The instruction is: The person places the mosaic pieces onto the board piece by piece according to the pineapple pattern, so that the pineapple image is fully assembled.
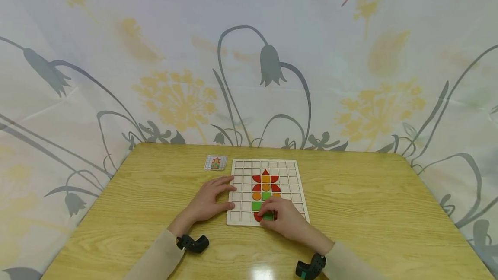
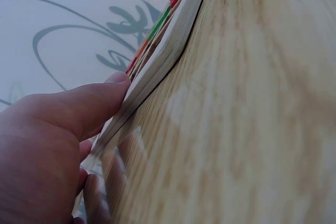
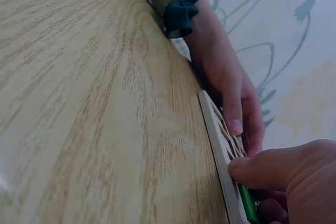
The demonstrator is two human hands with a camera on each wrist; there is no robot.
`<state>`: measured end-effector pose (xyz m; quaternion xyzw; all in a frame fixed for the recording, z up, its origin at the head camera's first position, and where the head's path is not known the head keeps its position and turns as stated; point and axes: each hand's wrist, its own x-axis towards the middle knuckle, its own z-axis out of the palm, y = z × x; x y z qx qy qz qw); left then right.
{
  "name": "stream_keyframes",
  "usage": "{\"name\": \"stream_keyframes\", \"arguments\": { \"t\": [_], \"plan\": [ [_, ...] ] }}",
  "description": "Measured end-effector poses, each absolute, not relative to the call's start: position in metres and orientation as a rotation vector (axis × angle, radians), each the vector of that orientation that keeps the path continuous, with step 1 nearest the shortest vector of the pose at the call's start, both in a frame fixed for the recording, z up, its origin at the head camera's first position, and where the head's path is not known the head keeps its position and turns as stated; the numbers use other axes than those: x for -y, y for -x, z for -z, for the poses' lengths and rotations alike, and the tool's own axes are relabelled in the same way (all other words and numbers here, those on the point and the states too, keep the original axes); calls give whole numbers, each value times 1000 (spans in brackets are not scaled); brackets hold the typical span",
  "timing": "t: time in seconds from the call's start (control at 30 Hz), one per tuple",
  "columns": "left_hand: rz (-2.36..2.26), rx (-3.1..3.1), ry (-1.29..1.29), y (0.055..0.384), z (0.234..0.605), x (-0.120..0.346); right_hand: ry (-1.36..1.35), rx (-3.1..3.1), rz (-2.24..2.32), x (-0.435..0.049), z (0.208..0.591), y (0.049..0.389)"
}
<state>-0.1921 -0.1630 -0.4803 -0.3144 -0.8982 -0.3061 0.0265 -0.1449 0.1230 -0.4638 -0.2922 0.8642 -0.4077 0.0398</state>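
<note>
On the table lies a pale gridded board (image 1: 242, 170) bearing a mosaic of red, orange and green pieces. My right hand (image 1: 285, 217) bends over its near edge, thumb and fingertips pinching a red rounded piece (image 1: 256, 217) in the nearest row. A green square (image 1: 268, 217) shows beneath the curled fingers; the right wrist view has this green piece (image 3: 248, 203) beside the thumb (image 3: 247, 172). My left hand (image 1: 210, 200) rests at the board's left edge, fingers spread and fairly straight. In the left wrist view its thumb (image 2: 107, 100) touches the rim.
A small pattern card (image 1: 215, 163), printed with a similar coloured figure, lies left of the board's far corner. Wood-grain table (image 1: 358, 198) surrounds the board, and a flower-printed backdrop (image 1: 323, 111) rises behind it. Each wrist wears a black camera band (image 1: 311, 267).
</note>
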Motion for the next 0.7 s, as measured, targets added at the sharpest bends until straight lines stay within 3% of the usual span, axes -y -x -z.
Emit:
{"name": "stream_keyframes", "arguments": {
  "t": [0.7],
  "plan": [
    [961,2771,964,191,479,162,943,-2653,1236,-122,469,147]
  ]
}}
